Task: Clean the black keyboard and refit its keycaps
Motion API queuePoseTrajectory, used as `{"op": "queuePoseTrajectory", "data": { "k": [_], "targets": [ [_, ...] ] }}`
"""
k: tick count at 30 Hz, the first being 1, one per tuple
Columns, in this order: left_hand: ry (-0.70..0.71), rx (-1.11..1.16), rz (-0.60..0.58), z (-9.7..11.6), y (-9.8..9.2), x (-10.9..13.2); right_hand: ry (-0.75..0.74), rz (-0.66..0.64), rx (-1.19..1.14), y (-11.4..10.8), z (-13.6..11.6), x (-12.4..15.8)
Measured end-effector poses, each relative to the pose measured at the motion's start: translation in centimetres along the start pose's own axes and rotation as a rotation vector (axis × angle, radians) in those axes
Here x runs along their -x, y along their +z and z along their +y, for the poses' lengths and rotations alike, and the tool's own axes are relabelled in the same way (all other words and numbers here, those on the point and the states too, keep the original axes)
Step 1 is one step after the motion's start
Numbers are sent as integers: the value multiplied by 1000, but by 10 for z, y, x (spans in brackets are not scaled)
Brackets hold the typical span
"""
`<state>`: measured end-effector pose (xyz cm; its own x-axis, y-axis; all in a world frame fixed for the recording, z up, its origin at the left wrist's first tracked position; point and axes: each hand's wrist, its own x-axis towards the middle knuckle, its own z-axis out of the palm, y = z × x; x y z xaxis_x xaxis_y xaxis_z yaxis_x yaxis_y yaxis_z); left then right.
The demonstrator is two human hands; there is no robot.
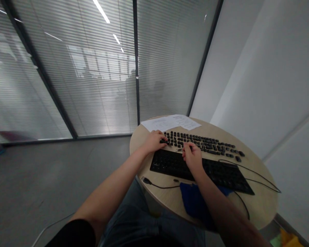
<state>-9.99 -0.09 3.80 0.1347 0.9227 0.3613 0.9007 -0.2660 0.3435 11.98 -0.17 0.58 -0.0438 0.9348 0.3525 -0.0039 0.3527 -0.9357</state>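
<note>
A black keyboard with its key caps off lies across the round table. Beyond it, loose black keycaps are laid out in rows. My left hand is at the left end of these rows, its fingers closed around a dark keycap. Over the keyboard's back edge, my right hand is closed in a pinch. A thin metallic tool sticks out leftward from its fingers; its exact kind is too small to make out.
White printed sheets lie at the table's far edge. A blue cloth sits under my right forearm, near a USB plug and a small dark piece. A black cable loops on the right. Glass partitions and a white wall stand close behind.
</note>
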Motion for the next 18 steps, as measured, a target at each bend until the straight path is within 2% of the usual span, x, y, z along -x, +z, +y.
{"op": "queuePoseTrajectory", "data": {
  "k": [3, 8, 13, 18],
  "targets": [
    [-13, -126, -66, 7, 17, -25, -7, 36, -27, -4, 1, -3],
    [-34, -262, -168, 2, 35, -37, -36, 50, -48, -6, 2, -4],
    [-50, -338, -240, -8, 38, -41, -23, 50, -73, -5, 1, -5],
    [-52, -376, -270, -9, 36, -46, -28, 50, -77, -5, -1, -4]
  ]
}}
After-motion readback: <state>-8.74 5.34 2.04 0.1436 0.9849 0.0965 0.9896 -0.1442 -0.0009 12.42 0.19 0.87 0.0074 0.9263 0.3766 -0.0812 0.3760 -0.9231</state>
